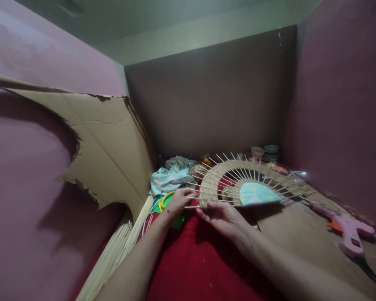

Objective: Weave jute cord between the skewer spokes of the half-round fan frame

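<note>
A half-round woven fan (209, 186) with thin sticks radiating past its straw-coloured band is held up in front of me. Pale blue patterned cloth (257, 194) covers its inner half circle. My left hand (179, 201) is closed at the fan's left end, fingers pinching around the lowest stick tips. Under the lower left end of the woven band, my right hand (222, 216) grips with thumb and fingers. The fingertips of both hands are close together, and what lies exactly between them is partly hidden.
A pink glue gun (347, 230) lies on cardboard (288, 228) at right. Torn cardboard (109, 146) leans against the left wall, above a bundle of thin sticks (119, 251). Crumpled light-blue cloth (169, 177), a yellow ring (165, 200) and small bowls (271, 151) sit farther back.
</note>
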`<state>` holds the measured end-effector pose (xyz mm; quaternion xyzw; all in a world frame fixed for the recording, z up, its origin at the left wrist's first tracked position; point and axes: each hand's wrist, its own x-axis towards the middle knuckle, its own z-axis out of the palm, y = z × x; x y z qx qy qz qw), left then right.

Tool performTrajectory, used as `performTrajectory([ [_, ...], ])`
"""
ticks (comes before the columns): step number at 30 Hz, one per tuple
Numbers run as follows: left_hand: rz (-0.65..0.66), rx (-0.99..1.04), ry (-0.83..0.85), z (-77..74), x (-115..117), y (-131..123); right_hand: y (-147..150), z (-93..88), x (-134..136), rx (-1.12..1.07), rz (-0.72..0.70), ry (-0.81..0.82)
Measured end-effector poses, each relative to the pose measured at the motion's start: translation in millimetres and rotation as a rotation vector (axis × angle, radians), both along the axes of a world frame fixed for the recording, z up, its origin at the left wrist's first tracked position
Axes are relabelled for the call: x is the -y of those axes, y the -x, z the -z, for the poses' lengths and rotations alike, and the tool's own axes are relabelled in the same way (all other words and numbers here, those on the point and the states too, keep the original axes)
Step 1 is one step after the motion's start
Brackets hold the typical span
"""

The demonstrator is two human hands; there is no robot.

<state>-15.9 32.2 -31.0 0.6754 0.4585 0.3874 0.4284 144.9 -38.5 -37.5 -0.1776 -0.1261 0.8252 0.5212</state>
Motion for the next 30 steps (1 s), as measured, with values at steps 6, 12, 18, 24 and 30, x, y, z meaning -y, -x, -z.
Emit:
performTrajectory([
  [6, -0.022, 0.028, -0.025, -11.0, 0.6, 12.5, -2.7, 3.5, 13.0, 0.04, 0.038, 0.03],
  [12, 0.055, 0.061, 0.031, -23.0, 8.9, 23.5, -2.6, 7.2, 16.3, 0.027, 0.056, 0.077],
  [18, 0.01, 0.093, -0.027, -30.4, 12.7, 21.0, -2.3, 7.4, 16.5, 0.022, 0.041, 0.077],
  [24, -0.119, 0.147, -0.103, -29.3, 12.7, 8.6, -1.3, 3.9, 20.1, 0.043, 0.054, 0.076],
  [30, -0.006, 0.157, 0.146, -27.8, 9.6, 16.4, 1.7, 6.9, 21.3, 0.048, 0.032, 0.084],
])
